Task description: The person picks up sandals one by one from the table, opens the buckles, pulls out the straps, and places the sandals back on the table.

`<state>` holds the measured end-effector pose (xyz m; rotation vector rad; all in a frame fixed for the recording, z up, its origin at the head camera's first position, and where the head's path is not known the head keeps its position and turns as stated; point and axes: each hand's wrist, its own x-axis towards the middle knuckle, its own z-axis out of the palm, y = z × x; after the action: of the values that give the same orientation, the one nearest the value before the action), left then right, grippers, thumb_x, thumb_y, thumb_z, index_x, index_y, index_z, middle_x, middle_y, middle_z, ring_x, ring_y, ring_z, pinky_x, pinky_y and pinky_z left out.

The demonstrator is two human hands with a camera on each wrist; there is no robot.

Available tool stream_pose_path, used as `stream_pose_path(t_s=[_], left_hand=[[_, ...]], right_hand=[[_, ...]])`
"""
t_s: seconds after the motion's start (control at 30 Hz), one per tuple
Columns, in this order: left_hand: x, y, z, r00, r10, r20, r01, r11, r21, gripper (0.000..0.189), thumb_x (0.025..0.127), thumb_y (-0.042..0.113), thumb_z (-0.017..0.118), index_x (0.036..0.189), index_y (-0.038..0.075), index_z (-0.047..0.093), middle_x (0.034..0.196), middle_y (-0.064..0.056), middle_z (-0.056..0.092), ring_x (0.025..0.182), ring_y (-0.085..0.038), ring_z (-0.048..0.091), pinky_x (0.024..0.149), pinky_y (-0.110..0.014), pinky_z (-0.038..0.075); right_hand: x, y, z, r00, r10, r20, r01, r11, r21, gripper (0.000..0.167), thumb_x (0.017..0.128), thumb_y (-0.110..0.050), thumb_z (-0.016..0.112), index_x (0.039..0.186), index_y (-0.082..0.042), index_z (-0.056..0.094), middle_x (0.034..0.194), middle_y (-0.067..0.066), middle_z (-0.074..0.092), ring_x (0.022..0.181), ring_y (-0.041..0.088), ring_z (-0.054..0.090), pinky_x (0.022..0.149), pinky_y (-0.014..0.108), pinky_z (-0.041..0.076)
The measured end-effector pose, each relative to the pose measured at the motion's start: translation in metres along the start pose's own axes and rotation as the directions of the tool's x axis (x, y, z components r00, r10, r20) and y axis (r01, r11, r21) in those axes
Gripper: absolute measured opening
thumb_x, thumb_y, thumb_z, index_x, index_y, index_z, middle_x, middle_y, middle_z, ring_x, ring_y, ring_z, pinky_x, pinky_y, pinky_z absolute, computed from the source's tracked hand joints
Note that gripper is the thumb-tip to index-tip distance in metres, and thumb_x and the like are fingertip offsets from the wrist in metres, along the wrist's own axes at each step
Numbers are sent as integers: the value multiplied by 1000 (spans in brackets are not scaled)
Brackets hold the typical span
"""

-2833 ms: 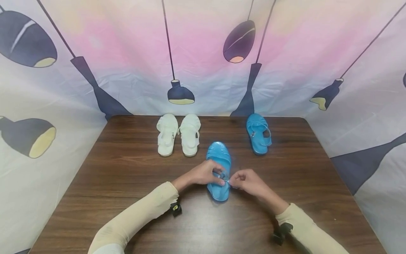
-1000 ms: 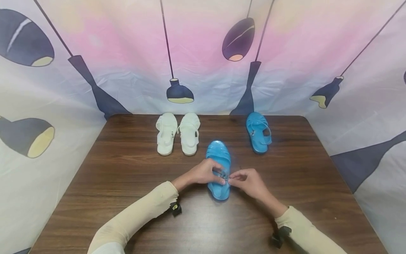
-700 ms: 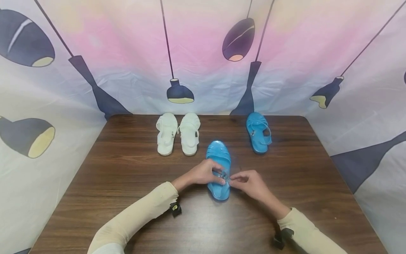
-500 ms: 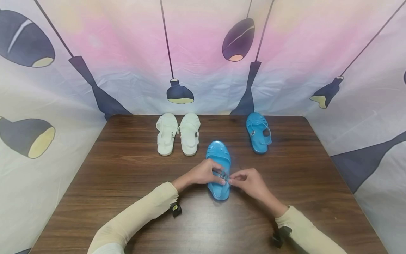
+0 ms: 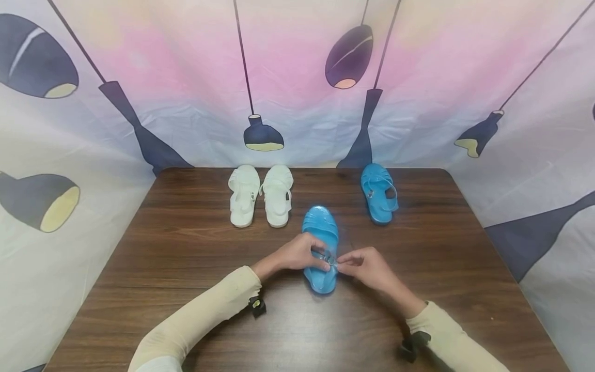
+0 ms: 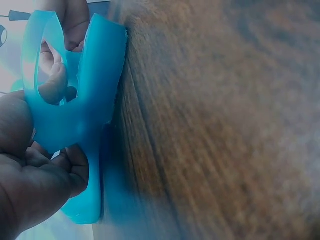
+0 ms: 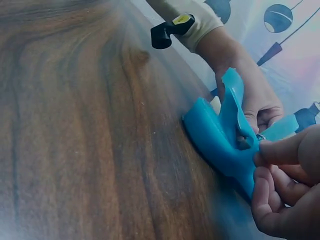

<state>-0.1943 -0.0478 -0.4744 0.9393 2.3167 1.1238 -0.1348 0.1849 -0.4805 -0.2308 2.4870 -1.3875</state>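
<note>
A blue jelly sandal lies on the table with its toe pointing away from me. My left hand reaches over its inner side and holds the ankle strap near the metal buckle, thumb and finger pinching. From the other side, my right hand pinches the clear strap end beside the buckle. In the right wrist view the buckle sits just beyond the right fingertips, partly hidden. The left wrist view shows the sandal's heel and back strap close up; fingers there cover part of the strap.
A second blue sandal stands at the back right. Two white sandals stand side by side at the back left. The brown wooden table ends at a printed fabric backdrop.
The sandal and my left hand stay nearly in place. My right fingertips shift slightly toward and away from the buckle, still pinching the strap end.
</note>
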Motion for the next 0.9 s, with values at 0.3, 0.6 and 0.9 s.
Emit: stream_pose_path(t_s=[0.3, 0.6, 0.9], left_hand=[[0, 1, -1, 1000, -15, -6, 15, 1000, -3, 25, 83, 21, 87, 106, 11, 79, 103, 3, 78, 97, -6, 70, 86, -23, 56], [0, 0, -2, 1000, 1, -18, -1, 1000, 4, 14, 83, 22, 87, 91, 15, 78, 79, 12, 71, 73, -2, 60, 70, -23, 54], [0, -1, -1, 1000, 1, -20, -1, 1000, 10, 12, 83, 22, 87, 84, 18, 76, 72, 14, 64, 67, -1, 54, 65, -22, 51]], right_hand=[[-2, -3, 4, 999, -10, -43, 8, 999, -51, 14, 91, -24, 80, 101, -13, 80, 88, -4, 75, 81, 14, 66, 73, 31, 58], [1, -4, 9, 997, 14, -74, -12, 1000, 18, 14, 90, -23, 80, 97, -11, 78, 84, -2, 74, 78, 16, 66, 70, 29, 57], [0, -5, 9, 999, -24, -45, 24, 1000, -4, 15, 91, -23, 80, 98, -10, 77, 86, -2, 74, 80, 15, 67, 71, 28, 57]])
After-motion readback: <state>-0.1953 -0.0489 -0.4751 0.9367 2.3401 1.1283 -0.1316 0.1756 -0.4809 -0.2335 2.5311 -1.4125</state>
